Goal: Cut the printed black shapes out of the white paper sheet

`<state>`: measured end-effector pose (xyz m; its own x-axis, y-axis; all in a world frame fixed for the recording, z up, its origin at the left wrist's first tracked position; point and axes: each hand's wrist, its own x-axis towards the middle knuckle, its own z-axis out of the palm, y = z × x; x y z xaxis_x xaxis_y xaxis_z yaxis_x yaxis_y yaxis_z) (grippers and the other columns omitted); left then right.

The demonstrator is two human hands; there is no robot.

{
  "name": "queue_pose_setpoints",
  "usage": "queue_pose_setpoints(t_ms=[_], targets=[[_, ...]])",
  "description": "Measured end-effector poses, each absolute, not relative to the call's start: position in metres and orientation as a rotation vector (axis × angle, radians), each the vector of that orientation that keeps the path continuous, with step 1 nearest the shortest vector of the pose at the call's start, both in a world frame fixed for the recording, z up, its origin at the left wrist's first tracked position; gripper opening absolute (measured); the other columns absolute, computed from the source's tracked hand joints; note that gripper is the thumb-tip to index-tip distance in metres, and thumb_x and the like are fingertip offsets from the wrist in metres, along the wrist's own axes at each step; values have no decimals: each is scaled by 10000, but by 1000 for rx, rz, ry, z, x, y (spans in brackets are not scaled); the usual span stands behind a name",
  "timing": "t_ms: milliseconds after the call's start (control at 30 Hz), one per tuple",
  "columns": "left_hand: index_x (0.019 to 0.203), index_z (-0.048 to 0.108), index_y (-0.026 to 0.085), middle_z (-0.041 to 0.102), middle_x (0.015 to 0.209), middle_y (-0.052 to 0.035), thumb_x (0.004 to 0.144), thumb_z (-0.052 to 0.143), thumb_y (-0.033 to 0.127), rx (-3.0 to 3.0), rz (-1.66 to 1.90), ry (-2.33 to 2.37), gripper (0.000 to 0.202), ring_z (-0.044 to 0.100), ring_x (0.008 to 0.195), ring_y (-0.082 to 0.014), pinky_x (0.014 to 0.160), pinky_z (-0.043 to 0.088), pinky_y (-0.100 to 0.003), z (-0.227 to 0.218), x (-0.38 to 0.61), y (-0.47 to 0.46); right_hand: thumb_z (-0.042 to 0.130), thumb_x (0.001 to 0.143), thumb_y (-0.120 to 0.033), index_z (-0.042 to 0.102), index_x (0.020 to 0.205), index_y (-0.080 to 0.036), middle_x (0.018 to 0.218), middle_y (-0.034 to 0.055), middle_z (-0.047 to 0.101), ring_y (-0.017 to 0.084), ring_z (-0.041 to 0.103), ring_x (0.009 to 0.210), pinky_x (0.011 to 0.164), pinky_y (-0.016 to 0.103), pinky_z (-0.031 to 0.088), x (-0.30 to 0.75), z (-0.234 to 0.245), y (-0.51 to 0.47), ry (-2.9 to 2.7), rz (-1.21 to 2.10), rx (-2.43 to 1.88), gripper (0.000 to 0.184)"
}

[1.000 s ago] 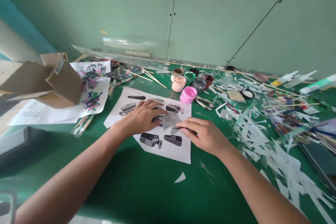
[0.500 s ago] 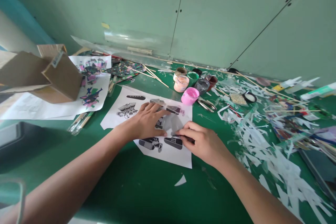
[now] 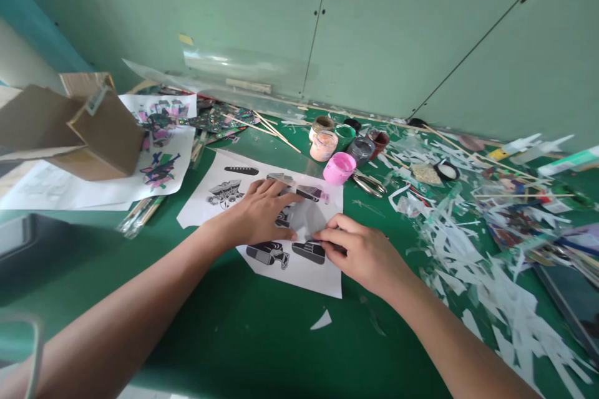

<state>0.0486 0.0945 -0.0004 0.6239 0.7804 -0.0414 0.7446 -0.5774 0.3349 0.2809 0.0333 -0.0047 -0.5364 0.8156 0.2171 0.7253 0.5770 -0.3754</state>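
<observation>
Lying on the green desk (image 3: 224, 336): white printed sheet (image 3: 299, 271), edges uneven, black-and-grey shoe-like motifs (image 3: 309, 252) | left hand (image 3: 264, 215) laid on sheet, fingers spread | right hand (image 3: 358, 246) at sheet's right side, fingers pinching slim dark tool (image 3: 313, 239), mostly hidden | grey patch (image 3: 312, 215) between hands | pink jar (image 3: 339, 168) by far right corner.

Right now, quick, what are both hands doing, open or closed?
Left hand: open, fingers spread, palm down on the printed sheet.
Right hand: closed in a pinch over the sheet; what it grips cannot be told.
</observation>
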Motion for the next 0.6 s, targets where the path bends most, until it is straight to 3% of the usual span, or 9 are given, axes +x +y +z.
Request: queue_pose_setpoints(t_ms=[167, 367, 600], targets=[[1360, 487, 300, 476, 1351, -88, 774, 664, 539, 2545, 112, 1232, 657, 365, 1341, -333, 1126, 225, -487, 2, 49, 94, 426, 943, -200, 693, 892, -207, 832, 25, 638, 80, 491, 497, 409, 239, 318, 279, -4, 30, -2526, 162, -1206, 272], [1331, 515, 307, 496, 1329, -77, 770, 667, 540, 2533, 187, 1214, 626, 374, 1333, -333, 1123, 230, -484, 0, 49, 94, 398, 928, -130, 655, 868, -206, 778, 20, 638, 123, 573, 601, 457, 252, 320, 276, 0, 25, -2596, 100, -1190, 275], [1351, 497, 303, 460, 1381, -79, 775, 665, 545, 2546, 178, 1215, 647, 357, 1341, -334, 1126, 229, -492, -3, 47, 95, 384, 932, -160, 663, 853, -202, 778, 20, 604, 77, 432, 461, 411, 255, 242, 278, 2, 23, -2600, 151, -1294, 293]])
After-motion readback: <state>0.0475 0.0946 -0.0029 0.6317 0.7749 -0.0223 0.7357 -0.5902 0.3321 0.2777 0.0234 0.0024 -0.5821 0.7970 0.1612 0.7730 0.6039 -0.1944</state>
